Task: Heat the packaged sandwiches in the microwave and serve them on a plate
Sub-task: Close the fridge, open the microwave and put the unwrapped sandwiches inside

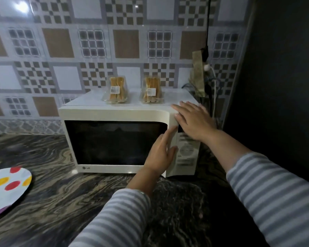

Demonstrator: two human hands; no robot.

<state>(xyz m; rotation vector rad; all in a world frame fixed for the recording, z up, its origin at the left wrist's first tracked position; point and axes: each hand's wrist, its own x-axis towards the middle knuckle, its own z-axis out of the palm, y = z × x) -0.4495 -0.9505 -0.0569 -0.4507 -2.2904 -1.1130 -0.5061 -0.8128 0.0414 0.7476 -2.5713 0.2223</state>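
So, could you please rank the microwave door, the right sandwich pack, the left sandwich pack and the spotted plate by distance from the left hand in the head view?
1. Microwave door: the left hand touches its right edge.
2. Right sandwich pack: on the microwave top.
3. Left sandwich pack: beside it, leftward.
4. Spotted plate: counter, far left.

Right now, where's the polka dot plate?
In the head view, the plate sits at the far left edge on the marbled counter, left of and nearer than the microwave.
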